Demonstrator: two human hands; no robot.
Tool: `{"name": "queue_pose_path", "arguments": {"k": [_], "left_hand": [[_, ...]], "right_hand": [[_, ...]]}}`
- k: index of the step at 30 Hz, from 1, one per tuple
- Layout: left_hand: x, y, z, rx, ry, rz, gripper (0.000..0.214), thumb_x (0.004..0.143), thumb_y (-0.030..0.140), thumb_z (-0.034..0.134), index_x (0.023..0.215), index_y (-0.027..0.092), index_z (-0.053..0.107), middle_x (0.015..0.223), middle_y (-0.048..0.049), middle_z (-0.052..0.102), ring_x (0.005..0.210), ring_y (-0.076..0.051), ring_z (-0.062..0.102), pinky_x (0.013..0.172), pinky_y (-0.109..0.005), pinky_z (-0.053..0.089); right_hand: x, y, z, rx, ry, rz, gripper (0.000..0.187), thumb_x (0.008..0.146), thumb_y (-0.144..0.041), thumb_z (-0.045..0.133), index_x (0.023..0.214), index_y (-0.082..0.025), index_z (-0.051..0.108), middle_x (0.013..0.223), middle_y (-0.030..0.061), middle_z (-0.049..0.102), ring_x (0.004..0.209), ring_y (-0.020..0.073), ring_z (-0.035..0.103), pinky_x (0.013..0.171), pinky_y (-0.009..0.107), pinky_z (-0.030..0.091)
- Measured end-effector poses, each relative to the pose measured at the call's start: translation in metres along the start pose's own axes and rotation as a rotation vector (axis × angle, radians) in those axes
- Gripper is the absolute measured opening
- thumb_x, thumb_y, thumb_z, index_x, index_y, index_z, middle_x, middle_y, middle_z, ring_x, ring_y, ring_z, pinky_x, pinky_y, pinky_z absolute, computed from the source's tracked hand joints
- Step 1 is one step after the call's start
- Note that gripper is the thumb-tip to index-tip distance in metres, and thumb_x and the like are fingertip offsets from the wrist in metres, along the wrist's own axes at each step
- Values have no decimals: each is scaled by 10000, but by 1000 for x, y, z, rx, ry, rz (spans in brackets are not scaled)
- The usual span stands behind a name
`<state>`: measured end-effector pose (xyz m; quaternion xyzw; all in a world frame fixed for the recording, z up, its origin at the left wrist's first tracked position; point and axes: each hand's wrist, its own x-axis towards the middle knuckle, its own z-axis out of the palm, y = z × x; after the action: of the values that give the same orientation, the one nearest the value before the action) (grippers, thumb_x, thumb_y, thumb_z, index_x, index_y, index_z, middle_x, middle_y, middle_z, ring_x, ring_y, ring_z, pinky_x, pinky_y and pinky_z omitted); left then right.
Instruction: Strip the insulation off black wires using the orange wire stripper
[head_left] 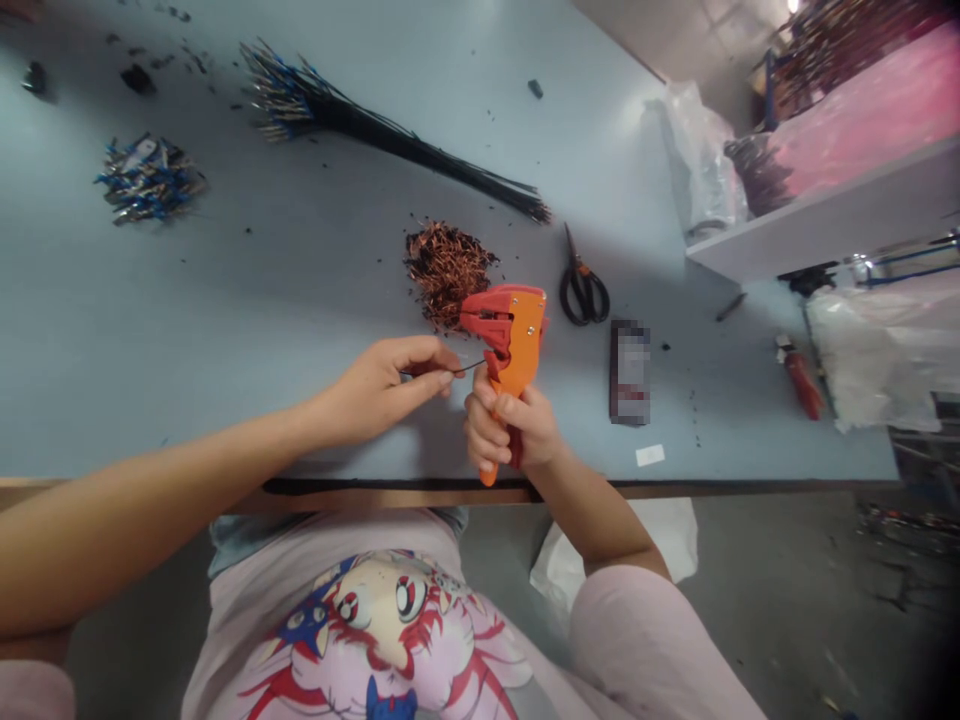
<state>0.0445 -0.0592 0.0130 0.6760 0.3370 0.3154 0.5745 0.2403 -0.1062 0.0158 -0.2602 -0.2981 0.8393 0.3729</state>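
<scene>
My right hand (506, 430) grips the handles of an orange and red wire stripper (514, 335), held upright over the near edge of the grey table (225, 330). My left hand (386, 390) pinches a short thin black wire (466, 368) whose end reaches into the stripper's jaws. Just behind the tool lies a heap of stripped copper strands (448, 268).
A long bundle of black wires with blue ends (375, 130) lies across the back of the table, and a small pile of blue-tipped pieces (146, 180) at the left. Black scissors (583, 285), a blurred dark object (630, 372) and a red-handled tool (801, 378) lie to the right. A white shelf (825, 220) stands far right.
</scene>
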Motion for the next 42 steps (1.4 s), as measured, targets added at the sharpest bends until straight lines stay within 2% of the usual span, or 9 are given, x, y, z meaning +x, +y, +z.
{"name": "queue_pose_path", "arguments": {"k": [4,11,15,17,22,26,30,37,42], "left_hand": [[3,2,-9,185,171,-3,147,872,253,546,877,162,661,781,6,676,704,-112,591,662,-217,439],[9,0,-28,431,370,80,134,834,237,563,856,186,686,788,1,686,678,-118,580,652,-237,442],[9,1,-28,394,423,36,105,816,240,581,821,193,675,737,13,667,617,-107,550,598,-235,429],[10,1,-27,361,446,15,99,812,249,587,808,192,668,718,13,656,605,-107,538,572,-236,414],[9,4,-24,312,439,39,111,834,254,579,789,185,654,701,15,647,615,-102,537,568,-226,407],[6,4,-22,349,397,113,127,865,259,572,802,189,657,688,28,629,586,-86,511,553,-216,392],[4,5,-21,440,380,200,148,882,246,554,784,185,647,680,20,617,577,-92,501,560,-232,398],[-2,6,-14,807,339,588,86,845,177,599,819,197,678,746,-7,697,667,-138,599,615,-261,438],[-5,4,-12,1003,256,665,98,845,204,604,779,212,675,718,2,692,636,-140,578,547,-267,387]], "right_hand": [[3,-7,-3,29,35,-60,356,796,-462,731,927,-192,541,675,-44,576,528,102,552,564,299,569],[-2,-22,-3,-25,131,-104,364,783,-443,746,1003,-196,594,791,-2,620,696,146,621,725,377,592],[-2,-22,-4,-184,303,-25,380,747,-376,787,1011,-177,598,962,73,699,754,187,672,733,402,597],[0,-20,-7,-188,307,74,411,722,-372,803,1014,-168,596,1072,113,704,747,200,688,725,415,603],[5,-12,-11,-155,231,237,473,709,-364,811,1077,-148,606,1261,158,638,784,214,719,738,413,614],[7,-12,-12,-227,271,70,518,698,-294,827,1140,-165,590,1133,120,689,807,210,714,713,379,618],[5,-13,-13,-133,240,-1,448,686,-301,834,1050,-168,608,958,59,695,774,195,700,713,386,614],[2,-7,1,-162,325,-236,348,731,-204,804,1007,-196,593,852,-14,639,781,157,684,791,367,594],[-1,-5,8,-243,364,-220,350,725,-223,813,992,-200,588,857,-1,620,797,169,669,810,396,593]]}}
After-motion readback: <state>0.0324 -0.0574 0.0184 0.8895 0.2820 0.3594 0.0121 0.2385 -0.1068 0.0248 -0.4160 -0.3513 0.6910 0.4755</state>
